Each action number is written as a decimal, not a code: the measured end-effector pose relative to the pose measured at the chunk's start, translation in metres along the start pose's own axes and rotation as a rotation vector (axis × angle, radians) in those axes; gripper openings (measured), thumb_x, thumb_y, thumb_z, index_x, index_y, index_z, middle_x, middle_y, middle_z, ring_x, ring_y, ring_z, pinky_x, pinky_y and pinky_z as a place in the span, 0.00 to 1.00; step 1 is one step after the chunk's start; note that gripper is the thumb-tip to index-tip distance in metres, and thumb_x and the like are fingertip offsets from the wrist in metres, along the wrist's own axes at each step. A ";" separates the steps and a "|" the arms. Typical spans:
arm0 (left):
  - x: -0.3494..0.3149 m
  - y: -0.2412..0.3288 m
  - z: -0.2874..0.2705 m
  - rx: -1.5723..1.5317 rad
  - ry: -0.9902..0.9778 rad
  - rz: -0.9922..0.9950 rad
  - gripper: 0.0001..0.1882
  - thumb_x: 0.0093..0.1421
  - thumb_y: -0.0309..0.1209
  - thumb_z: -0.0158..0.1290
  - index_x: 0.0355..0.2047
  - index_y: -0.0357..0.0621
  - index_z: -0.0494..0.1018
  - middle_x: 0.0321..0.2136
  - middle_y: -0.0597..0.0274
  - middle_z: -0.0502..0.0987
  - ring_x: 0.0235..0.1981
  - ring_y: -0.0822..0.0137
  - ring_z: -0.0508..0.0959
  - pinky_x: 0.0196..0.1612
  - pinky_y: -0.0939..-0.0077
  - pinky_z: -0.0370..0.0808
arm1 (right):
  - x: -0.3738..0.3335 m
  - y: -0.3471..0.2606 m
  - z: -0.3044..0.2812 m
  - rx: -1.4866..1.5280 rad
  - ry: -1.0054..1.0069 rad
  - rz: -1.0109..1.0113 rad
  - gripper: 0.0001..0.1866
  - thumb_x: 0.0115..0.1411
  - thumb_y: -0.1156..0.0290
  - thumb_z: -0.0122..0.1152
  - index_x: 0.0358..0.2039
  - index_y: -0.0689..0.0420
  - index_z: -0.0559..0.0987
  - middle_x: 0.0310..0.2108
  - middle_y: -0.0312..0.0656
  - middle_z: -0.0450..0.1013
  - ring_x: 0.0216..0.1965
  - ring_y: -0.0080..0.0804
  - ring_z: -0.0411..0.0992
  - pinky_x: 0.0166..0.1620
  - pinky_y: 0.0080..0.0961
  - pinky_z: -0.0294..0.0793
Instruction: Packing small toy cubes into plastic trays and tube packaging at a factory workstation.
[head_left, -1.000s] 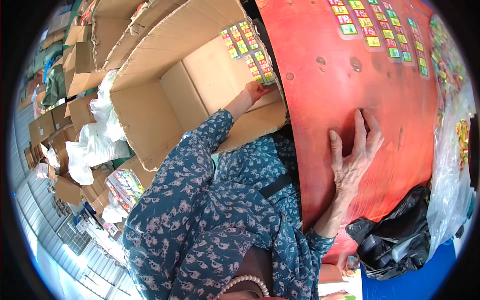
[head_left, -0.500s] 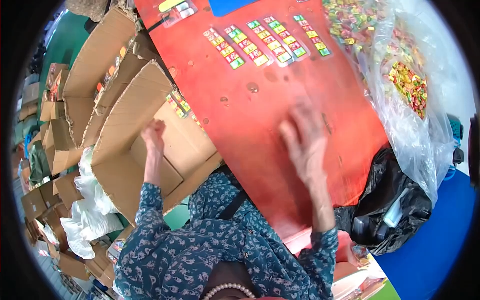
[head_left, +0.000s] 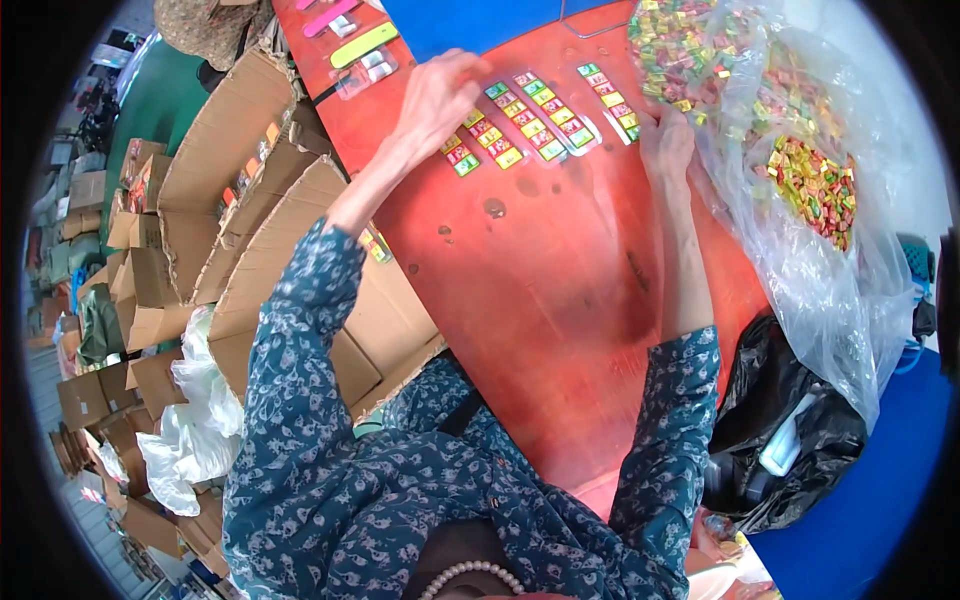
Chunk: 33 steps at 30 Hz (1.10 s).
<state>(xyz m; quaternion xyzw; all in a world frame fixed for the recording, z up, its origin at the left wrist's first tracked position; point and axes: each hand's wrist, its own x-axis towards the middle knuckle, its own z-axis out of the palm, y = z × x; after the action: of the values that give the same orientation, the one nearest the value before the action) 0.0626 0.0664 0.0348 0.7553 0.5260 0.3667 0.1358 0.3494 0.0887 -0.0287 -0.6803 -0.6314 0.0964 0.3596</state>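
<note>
Five strips (head_left: 525, 125) of small red, yellow and green pieces in clear packaging lay side by side in the upper middle of the frame, slanting down to the right, with a wider gap before the rightmost one. They rested on a red table (head_left: 560, 300), its surface marked with dark spots. The left hand (head_left: 440, 98) was over the upper end of the leftmost strip, hiding part of it; its fingers were bent and drawn close together, and whether they gripped anything could not be told. The right hand (head_left: 668, 148) was at the lower end of the rightmost strip, its fingers narrowly gathered; whether they held the strip could not be told either.

Beyond the strips, at the top of the frame, was a blue sheet (head_left: 480, 22), and left of it a yellow-green item (head_left: 363, 45) beside a pink one (head_left: 330, 17). At the upper right, a heap of wrapped pieces (head_left: 690, 45) showed by a clear plastic bag (head_left: 800, 280). A black bag (head_left: 745, 400) with a pale object (head_left: 788, 440) in it sat at the lower right. Left of the table stood an open cardboard box (head_left: 390, 315), partly hidden by the left sleeve (head_left: 310, 290), and white plastic bags (head_left: 200, 400) lay farther left.
</note>
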 end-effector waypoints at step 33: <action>0.044 -0.018 0.025 -0.144 -0.227 -0.233 0.16 0.52 0.28 0.56 0.39 0.32 0.76 0.33 0.55 0.79 0.35 0.68 0.78 0.41 0.76 0.74 | -0.046 -0.081 -0.014 0.660 -0.329 0.416 0.08 0.50 0.74 0.61 0.31 0.65 0.80 0.24 0.46 0.76 0.26 0.32 0.75 0.31 0.29 0.72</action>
<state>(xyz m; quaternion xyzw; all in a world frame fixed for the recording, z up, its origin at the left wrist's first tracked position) 0.0749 0.1174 0.0248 0.7140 0.5637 0.2976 0.2895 0.2849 0.0367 0.0165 -0.6171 -0.4649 0.4713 0.4253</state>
